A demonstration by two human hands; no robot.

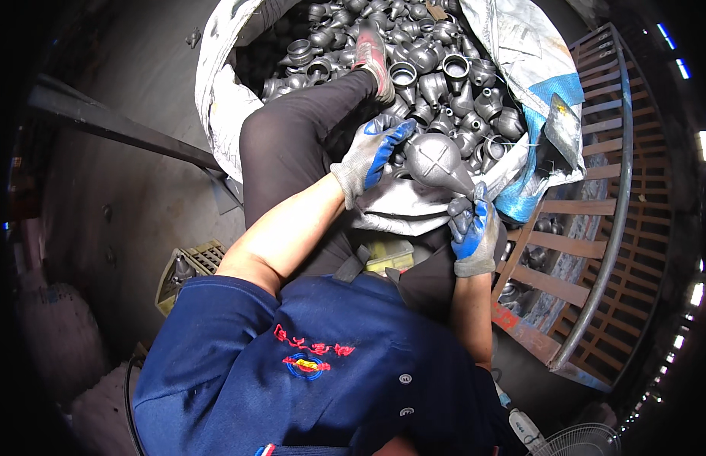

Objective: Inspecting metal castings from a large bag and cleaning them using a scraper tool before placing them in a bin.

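Between my hands is a grey metal casting (435,161), a round bulb with a raised cross on its face that tapers to a narrow neck. My left hand (370,156), in a grey glove with a blue coated palm, grips the bulb's left edge; some of its fingertips are hidden behind the casting. Down at the neck, my right hand (474,229), gloved alike, has its fingers closed around the tapered end. Just beyond lies a heap of similar grey castings (433,87) inside a large white woven bag (547,45).
One leg stretches over the bag's rim, its red shoe (372,61) among the castings. To the right stands a slatted metal rack (596,205) with a curved rail. A dark metal bar (117,121) runs at left, above a yellowish crate (197,262). A fan (585,441) is at lower right.
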